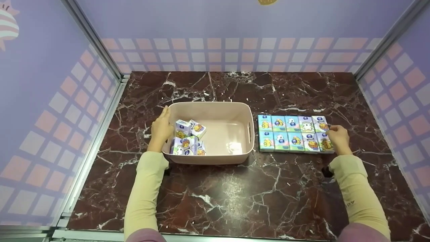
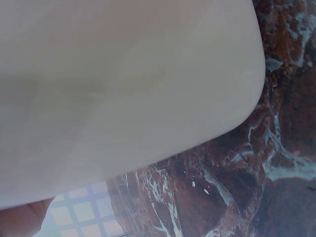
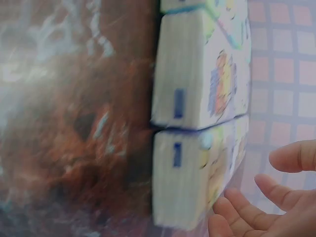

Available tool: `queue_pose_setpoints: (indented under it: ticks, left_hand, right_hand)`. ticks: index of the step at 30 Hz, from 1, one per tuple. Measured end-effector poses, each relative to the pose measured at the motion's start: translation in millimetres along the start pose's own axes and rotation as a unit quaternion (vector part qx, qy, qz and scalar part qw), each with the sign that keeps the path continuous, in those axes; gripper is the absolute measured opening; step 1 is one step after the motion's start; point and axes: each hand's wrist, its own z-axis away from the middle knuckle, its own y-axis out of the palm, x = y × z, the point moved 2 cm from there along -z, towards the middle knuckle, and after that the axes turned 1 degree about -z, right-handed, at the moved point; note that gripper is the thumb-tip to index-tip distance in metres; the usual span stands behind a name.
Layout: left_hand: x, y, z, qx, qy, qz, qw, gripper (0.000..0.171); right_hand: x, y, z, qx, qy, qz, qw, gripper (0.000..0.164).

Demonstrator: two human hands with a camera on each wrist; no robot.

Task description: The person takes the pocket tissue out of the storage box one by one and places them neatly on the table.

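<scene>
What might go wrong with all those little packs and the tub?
The right hand is at the end of the neat rows of packs, so a bump might push them crooked.

The left hand is at the side of the tub; pushing it sideways might bump the rows close beside it.

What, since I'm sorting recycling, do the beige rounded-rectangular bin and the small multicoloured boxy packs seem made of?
The beige bin: probably moulded plastic, satin finish; smooth walls, rounded corners, soft highlight inside. The multicoloured packs: perhaps folded paper in thin film; the right wrist view shows whitish, layered-looking sides; blur leaves the finish uncertain.
</scene>
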Motion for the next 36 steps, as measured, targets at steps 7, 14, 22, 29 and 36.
queue_pose_setpoints:
  ticks: [7, 14, 22, 29, 36]
  left_hand:
    - [-0.6, -1.0, -0.2, 0.000, -0.002, 0.003, 1.0000, 0.065]
    - [-2.1, -2.7, -0.6, -0.006, 0.006, -0.003, 1.0000, 0.063]
    - [-2.5, -3.4, -0.8, 0.012, -0.002, -0.005, 0.9999, 0.065]
    - [-1.5, -1.9, -1.1, 0.014, -0.007, -0.002, 0.9999, 0.065]
    - [0.0, 0.1, -0.8, 0.015, -0.011, 0.005, 0.9998, 0.065]
  right_hand:
    - [22, 3, 3, -0.016, -0.022, -0.018, 0.999, 0.044]
    - [61, 7, 19, -0.015, -0.086, -0.046, 0.995, 0.042]
    - [120, 22, 44, 0.033, -0.200, -0.106, 0.973, 0.034]
    - [166, 46, 73, 0.132, -0.247, -0.146, 0.949, 0.033]
    - [200, 69, 95, 0.202, -0.267, -0.173, 0.926, 0.034]
